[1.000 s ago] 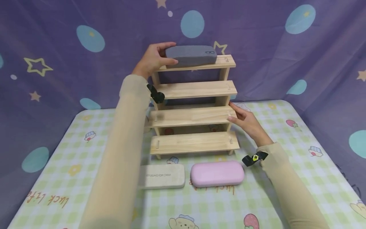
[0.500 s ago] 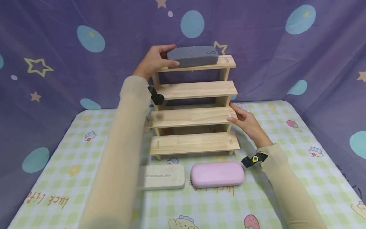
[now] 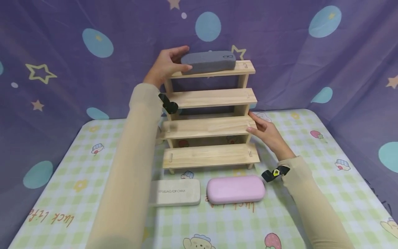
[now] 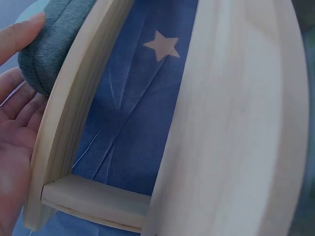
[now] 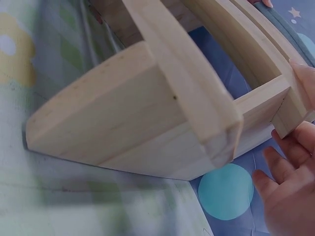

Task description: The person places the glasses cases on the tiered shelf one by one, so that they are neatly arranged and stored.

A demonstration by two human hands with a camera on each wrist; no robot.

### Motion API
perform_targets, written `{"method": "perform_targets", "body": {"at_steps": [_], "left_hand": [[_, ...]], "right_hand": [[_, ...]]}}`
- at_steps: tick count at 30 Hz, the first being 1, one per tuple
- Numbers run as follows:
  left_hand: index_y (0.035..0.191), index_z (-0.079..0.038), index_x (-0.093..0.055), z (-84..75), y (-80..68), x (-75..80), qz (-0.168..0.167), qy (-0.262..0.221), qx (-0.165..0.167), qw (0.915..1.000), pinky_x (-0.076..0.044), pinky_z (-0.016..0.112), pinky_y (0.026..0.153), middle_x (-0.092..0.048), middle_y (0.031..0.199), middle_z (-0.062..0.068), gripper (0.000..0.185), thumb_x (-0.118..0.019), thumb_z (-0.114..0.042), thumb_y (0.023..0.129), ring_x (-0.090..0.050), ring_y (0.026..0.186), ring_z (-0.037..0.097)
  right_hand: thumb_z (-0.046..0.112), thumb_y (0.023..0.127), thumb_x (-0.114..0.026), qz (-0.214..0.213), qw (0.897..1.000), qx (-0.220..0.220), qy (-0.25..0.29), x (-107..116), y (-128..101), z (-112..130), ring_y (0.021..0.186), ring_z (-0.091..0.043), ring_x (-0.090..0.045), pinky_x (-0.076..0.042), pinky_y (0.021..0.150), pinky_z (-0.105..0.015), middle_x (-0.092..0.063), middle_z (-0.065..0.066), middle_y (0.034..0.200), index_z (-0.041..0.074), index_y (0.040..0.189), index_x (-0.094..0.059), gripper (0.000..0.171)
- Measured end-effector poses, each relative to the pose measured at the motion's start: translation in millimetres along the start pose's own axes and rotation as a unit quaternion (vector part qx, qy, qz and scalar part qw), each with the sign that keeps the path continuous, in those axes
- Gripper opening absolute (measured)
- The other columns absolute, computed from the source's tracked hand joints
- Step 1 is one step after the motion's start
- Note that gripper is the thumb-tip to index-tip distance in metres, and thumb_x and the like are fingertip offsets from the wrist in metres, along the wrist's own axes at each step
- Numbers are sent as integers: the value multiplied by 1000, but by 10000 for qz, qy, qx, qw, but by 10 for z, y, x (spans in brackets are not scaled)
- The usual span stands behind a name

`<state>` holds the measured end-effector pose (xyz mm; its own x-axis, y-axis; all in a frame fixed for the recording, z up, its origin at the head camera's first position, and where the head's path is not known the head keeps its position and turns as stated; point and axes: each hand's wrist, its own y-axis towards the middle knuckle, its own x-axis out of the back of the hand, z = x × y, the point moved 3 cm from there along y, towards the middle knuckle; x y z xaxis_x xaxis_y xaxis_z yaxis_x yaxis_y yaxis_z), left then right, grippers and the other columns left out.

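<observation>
A grey-blue glasses case [image 3: 208, 61] with a small spectacles mark lies lengthwise on the top tier of a stepped wooden display rack [image 3: 211, 97]. My left hand [image 3: 163, 67] grips the case's left end, thumb in front and fingers behind. In the left wrist view, that end of the case [image 4: 54, 44] shows beside the top board, with the thumb laid on it. My right hand [image 3: 269, 134] holds the rack's right end at the second tier from the bottom, its thumb on the board's edge. In the right wrist view, the fingers curl near the board's underside.
In front of the rack, a pale case with printed lettering [image 3: 178, 192] lies partly hidden behind my left sleeve. Beside it is a pink glasses case [image 3: 236, 189]. The table has a green checked cloth [image 3: 81, 207]. A purple patterned curtain [image 3: 280, 62] hangs close behind the rack.
The grey-blue case has shifted very slightly on the top tier, with my left hand still at its left end. My right hand and the rack stay in place.
</observation>
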<state>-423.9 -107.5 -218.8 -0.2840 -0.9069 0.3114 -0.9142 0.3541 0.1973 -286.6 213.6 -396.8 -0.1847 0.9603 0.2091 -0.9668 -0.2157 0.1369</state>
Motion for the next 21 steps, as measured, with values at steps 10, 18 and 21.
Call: {"method": "perform_targets", "body": {"at_steps": [10, 18, 21], "left_hand": [[141, -4, -43, 48, -121, 204, -310, -1084, -374, 9929, -32, 22, 105, -43, 145, 6, 71, -72, 8, 76, -40, 133, 12], [139, 2, -44, 120, -473, 430, -566, -1398, -685, 9862, -33, 26, 106, -47, 141, 13, 65, -67, 13, 79, -43, 131, 18], [137, 5, -44, 144, -637, 509, -667, -1639, -869, 9804, -33, 30, 107, -46, 140, 16, 62, -62, 17, 79, -43, 131, 21]], "right_hand": [[18, 93, -61, 57, 9999, -97, -96, 0, 61, -9, 140, -22, -23, -28, 106, -20, -24, -7, 154, 12, 148, -29, 64], [17, 93, -61, 71, 9999, -13, 113, 5, 54, -35, 138, -26, -29, -35, 100, -16, -24, -9, 154, 11, 148, -29, 64], [18, 92, -62, 57, 9999, -38, 86, 4, 57, -32, 137, -25, -30, -36, 100, -16, -24, -8, 154, 13, 148, -29, 65]]}}
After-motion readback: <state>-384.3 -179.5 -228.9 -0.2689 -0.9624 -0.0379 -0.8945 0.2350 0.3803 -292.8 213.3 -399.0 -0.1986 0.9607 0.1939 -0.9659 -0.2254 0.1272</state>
